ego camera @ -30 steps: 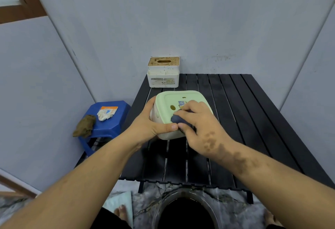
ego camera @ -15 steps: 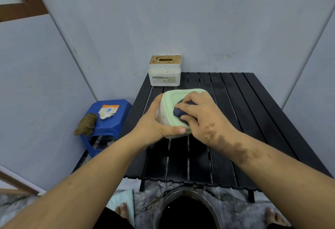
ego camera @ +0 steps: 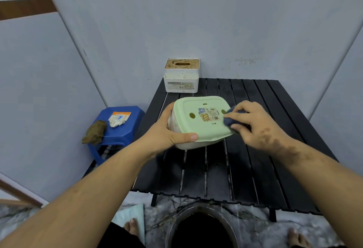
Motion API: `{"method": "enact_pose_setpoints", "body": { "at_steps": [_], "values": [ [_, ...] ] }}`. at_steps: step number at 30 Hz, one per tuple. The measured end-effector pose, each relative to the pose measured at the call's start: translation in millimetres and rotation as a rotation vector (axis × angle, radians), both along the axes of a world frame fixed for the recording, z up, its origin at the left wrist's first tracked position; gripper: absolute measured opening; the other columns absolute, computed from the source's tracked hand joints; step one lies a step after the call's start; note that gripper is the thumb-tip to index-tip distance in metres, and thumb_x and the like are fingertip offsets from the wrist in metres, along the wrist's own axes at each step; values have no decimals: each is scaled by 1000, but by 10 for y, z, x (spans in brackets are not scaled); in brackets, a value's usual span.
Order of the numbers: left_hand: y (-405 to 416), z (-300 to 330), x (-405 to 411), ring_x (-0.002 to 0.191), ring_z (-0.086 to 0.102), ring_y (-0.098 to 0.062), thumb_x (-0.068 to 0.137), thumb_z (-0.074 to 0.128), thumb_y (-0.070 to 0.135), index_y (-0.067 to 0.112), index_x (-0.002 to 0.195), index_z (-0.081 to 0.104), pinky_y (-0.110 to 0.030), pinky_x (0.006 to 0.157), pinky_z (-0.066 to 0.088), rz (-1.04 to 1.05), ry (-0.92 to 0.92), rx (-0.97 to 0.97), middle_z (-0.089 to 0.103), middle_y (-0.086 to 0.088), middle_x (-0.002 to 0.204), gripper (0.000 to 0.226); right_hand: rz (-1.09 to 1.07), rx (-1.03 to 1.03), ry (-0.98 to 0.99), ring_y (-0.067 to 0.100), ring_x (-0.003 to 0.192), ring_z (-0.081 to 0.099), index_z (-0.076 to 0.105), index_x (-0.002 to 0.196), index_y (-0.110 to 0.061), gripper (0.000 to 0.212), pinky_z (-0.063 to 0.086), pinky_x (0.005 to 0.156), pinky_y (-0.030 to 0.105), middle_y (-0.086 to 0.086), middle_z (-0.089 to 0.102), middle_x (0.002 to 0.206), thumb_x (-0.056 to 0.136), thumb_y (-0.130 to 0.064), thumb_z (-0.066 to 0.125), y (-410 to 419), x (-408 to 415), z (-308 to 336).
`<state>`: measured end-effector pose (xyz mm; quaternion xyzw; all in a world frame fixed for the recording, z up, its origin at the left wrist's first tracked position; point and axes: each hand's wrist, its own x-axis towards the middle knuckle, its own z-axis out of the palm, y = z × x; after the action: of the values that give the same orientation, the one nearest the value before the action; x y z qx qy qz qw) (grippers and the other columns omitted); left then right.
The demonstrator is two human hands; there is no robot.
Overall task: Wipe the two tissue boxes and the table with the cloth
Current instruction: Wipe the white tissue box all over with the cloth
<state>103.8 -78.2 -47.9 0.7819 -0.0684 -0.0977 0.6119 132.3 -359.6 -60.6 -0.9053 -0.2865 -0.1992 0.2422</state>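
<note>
Since a moment ago, right hand (ego camera: 255,125) has slid the cloth (ego camera: 230,120), pinched in curled fingers, toward 3 o'clock across the green box (ego camera: 200,122); left hand (ego camera: 167,132) grips its 9 o'clock side.

At frame centre, the rounded plastic tissue box (ego camera: 198,122) is pale mint green with a cream-white side and a small printed label. A dark navy cloth (ego camera: 230,120) touches it. Behind stands a white box with a speckled tan wooden lid (ego camera: 181,75). The slatted table (ego camera: 225,169) is black; the plastic stool (ego camera: 119,130) at left is bright blue.
</note>
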Motion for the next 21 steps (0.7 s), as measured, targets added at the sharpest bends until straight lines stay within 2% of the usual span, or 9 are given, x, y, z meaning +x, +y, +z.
{"method": "enact_pose_setpoints", "body": {
  "at_steps": [2, 4, 7, 9, 11, 14, 16, 19, 21],
  "values": [
    [-13, 9, -7, 117, 63, -17, 57, 92, 31, 63, 124, 41, -15, 75, 56, 6, -3, -3, 63, 13, 130, 90, -90, 23, 19, 26, 98, 51, 72, 113, -16, 32, 43, 91, 27, -1, 57, 103, 82, -7, 72, -13, -26, -29],
    [-33, 17, -19, 115, 62, -12, 57, 91, 32, 62, 124, 41, -14, 75, 56, 13, -13, -3, 62, 17, 127, 89, -96, 13, -23, 24, 94, 49, 72, 109, -14, 26, 49, 86, 35, 1, 56, 100, 83, -11, 70, 144, -125, -16],
    [-41, -7, -13, 116, 63, -11, 56, 97, 30, 60, 129, 43, -21, 84, 59, 21, -32, 2, 64, 19, 124, 96, 42, 36, -74, 24, 92, 49, 69, 106, -14, 22, 47, 84, 34, 3, 55, 101, 86, -16, 62, 527, -339, 56],
    [-48, -15, -22, 117, 62, -9, 57, 98, 31, 57, 136, 42, -26, 91, 58, 17, -54, 19, 63, 20, 124, 101, 148, 50, -78, 23, 96, 51, 68, 111, -15, 25, 43, 89, 31, 3, 56, 105, 87, -18, 60, 647, -387, 99],
    [-49, -6, -32, 117, 61, -8, 57, 95, 33, 55, 138, 40, -24, 91, 58, 22, -50, 16, 62, 21, 125, 101, 185, 64, -84, 20, 100, 50, 68, 117, -19, 30, 41, 94, 28, 0, 57, 109, 88, -20, 63, 573, -290, 98],
    [-52, -1, -41, 120, 61, -6, 56, 97, 33, 55, 140, 38, -26, 94, 57, 6, -53, 37, 62, 23, 127, 105, -29, 162, -22, 21, 100, 50, 70, 114, -24, 26, 44, 93, 31, -6, 56, 105, 89, -19, 66, 307, -40, 24],
    [-66, 3, -62, 120, 59, 0, 60, 99, 29, 54, 144, 35, -25, 96, 56, -8, -62, 59, 60, 26, 128, 109, -198, 231, 67, 23, 101, 51, 71, 113, -24, 25, 42, 89, 27, -8, 53, 100, 89, -18, 67, 182, 90, 4],
    [-111, 39, -98, 104, 60, 17, 67, 95, 16, 53, 139, 38, -10, 79, 53, -29, -105, 82, 62, 33, 115, 99, -267, 262, 120, 22, 104, 51, 69, 116, -19, 27, 36, 89, 20, -6, 54, 101, 89, -15, 66, 156, 207, 26],
    [-137, 66, -120, 96, 59, 23, 69, 93, 12, 54, 134, 39, -6, 74, 51, -32, -130, 100, 63, 35, 109, 95, -289, 278, 115, 22, 105, 50, 68, 117, -16, 27, 36, 89, 20, -3, 54, 103, 90, -14, 65, 219, 241, 62]
  ]
}}
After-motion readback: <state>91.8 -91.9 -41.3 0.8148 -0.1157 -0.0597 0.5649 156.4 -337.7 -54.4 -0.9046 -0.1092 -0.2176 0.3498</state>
